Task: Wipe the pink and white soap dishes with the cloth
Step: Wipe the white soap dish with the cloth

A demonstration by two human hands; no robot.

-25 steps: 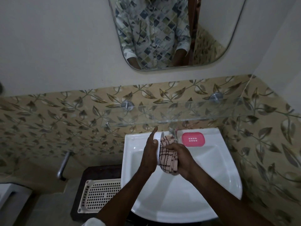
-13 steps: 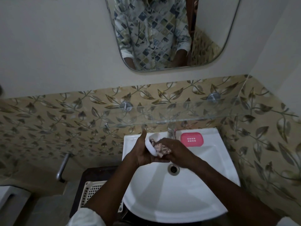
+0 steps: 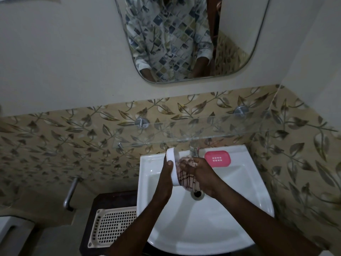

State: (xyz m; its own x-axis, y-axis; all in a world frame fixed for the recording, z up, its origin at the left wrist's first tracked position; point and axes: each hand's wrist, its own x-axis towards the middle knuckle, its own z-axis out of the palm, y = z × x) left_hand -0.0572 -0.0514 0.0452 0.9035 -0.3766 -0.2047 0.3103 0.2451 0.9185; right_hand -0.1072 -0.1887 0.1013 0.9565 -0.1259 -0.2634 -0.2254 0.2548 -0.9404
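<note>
Over the white basin, my left hand holds the white soap dish on edge, its hollow side facing right. My right hand presses a bunched pink cloth with dark checks into that hollow; the cloth's tail hangs down toward the drain. The pink soap dish, with small white drain slots, lies flat on the basin's back rim, right of the tap and apart from both hands.
A glass shelf juts out from the leaf-patterned tiles just above the tap. A cream perforated tray rests on a dark stand left of the basin. A mirror hangs above. A metal pipe sticks out of the wall at left.
The white dish has turned more upright in my left hand, and the cloth has slid lower inside it with its tail now hanging over the drain. The pink dish has not moved.
</note>
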